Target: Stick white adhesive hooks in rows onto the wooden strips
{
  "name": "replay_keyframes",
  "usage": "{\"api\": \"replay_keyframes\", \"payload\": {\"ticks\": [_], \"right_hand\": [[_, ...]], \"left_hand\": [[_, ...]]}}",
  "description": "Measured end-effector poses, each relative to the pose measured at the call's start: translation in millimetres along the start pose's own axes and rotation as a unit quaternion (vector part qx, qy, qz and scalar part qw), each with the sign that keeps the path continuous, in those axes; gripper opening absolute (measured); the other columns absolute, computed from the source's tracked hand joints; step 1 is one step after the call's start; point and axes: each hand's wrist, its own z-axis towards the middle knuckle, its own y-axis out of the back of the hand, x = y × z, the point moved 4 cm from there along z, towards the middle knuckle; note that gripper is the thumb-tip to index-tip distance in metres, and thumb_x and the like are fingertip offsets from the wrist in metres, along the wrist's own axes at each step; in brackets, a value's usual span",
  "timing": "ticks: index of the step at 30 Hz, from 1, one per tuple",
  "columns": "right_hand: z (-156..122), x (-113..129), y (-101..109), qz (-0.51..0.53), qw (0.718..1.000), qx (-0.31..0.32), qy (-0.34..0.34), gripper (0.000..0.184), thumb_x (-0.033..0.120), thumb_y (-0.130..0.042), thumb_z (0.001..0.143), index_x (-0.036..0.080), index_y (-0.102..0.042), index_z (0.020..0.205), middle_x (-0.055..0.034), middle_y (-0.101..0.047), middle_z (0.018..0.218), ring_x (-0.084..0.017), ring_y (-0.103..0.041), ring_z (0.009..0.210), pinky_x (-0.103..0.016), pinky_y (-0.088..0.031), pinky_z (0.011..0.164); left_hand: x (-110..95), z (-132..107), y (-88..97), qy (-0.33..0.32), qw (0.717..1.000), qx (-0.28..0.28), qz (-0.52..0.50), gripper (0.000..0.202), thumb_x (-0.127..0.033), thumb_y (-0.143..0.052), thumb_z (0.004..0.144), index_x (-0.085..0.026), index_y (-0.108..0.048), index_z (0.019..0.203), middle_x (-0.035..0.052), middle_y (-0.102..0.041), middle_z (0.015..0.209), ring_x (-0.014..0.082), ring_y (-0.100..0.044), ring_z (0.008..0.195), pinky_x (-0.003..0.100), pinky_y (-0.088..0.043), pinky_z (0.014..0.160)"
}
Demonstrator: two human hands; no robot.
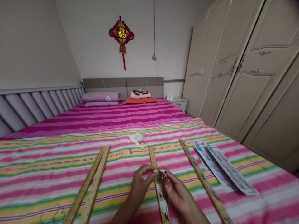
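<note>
Over the middle wooden strip [153,156], which has rows of small holes, my two hands come close together. My right hand [174,188] pinches a small adhesive hook [163,171] with a white back and a metal part. The thumb and forefinger of my left hand [141,180] are pressed together beside it; a small pale thing at their tips is too small to name. Nearer me, a white-backed hook [159,188] and a second white-backed hook [164,206] sit on the same strip. To the right lies another wooden strip [196,168] with several metal hooks along it.
Two bare wooden strips [99,174] lie at the left. Hook blister packs [230,166] overlap at the right. Beyond the middle strip are crumpled wrapping and paper scraps [139,137]. Thin wire-like pieces [54,214] lie front left. A striped sheet [121,165] covers the bed; wardrobes [247,93] stand right.
</note>
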Motion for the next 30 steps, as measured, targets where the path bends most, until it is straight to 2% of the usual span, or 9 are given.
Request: {"api": "replay_keyframes", "payload": {"ticks": [4,9,22,26,30], "right_hand": [[3.5,-7.5,4.3,0.089,0.993,-0.048,-0.068,0.013,0.016,-0.074,0.067,0.012,-0.069,0.078,-0.0016,-0.07,0.069,-0.009,-0.066,0.06,-0.013,-0.057,0.056],[3.9,-10.5,0.6,0.129,0.984,-0.054,-0.106,0.013,0.007,-0.076,0.062,0.009,-0.067,0.071,-0.0008,-0.069,0.066,-0.006,-0.066,0.058,-0.005,-0.054,0.055],[3.3,-11.9,0.9,0.155,0.976,-0.066,-0.135,0.008,0.006,-0.074,0.066,0.006,-0.068,0.071,-0.0051,-0.072,0.071,-0.008,-0.069,0.065,-0.006,-0.054,0.063],[-1.4,-8.4,-3.1,0.157,0.975,-0.057,-0.147,0.007,0.001,-0.07,0.068,0.004,-0.067,0.073,-0.0062,-0.072,0.073,-0.008,-0.069,0.066,-0.006,-0.054,0.064],[-6.4,-5.7,-5.0,0.158,0.972,-0.053,-0.163,0.009,-0.003,-0.065,0.07,0.005,-0.067,0.074,-0.0049,-0.071,0.071,-0.006,-0.067,0.061,-0.006,-0.054,0.058]], "left_hand": [[-6.0,2.7,-3.4,-0.041,0.999,0.009,0.006,0.007,-0.024,-0.065,0.071,-0.019,-0.069,0.074,0.0048,-0.068,0.078,0.0188,-0.063,0.078,0.03,-0.049,0.074],[-5.9,3.6,-2.8,-0.059,0.998,0.019,0.018,0.008,-0.023,-0.063,0.073,-0.021,-0.071,0.075,0.0046,-0.068,0.077,0.0183,-0.062,0.077,0.029,-0.049,0.073],[-9.8,4.6,-4.6,-0.023,0.999,0.026,0.019,0.007,-0.021,-0.058,0.074,-0.018,-0.064,0.071,0.0016,-0.061,0.073,0.0155,-0.058,0.07,0.025,-0.045,0.066],[-16.2,4.1,-3.3,-0.045,0.998,0.031,0.029,0.007,-0.02,-0.057,0.075,-0.018,-0.062,0.07,0.0016,-0.059,0.072,0.0157,-0.057,0.071,0.026,-0.045,0.068],[-24.0,2.3,-2.0,-0.073,0.995,0.034,0.054,0.007,-0.018,-0.057,0.075,-0.018,-0.061,0.069,0.002,-0.059,0.072,0.0161,-0.056,0.072,0.026,-0.044,0.069]]}}
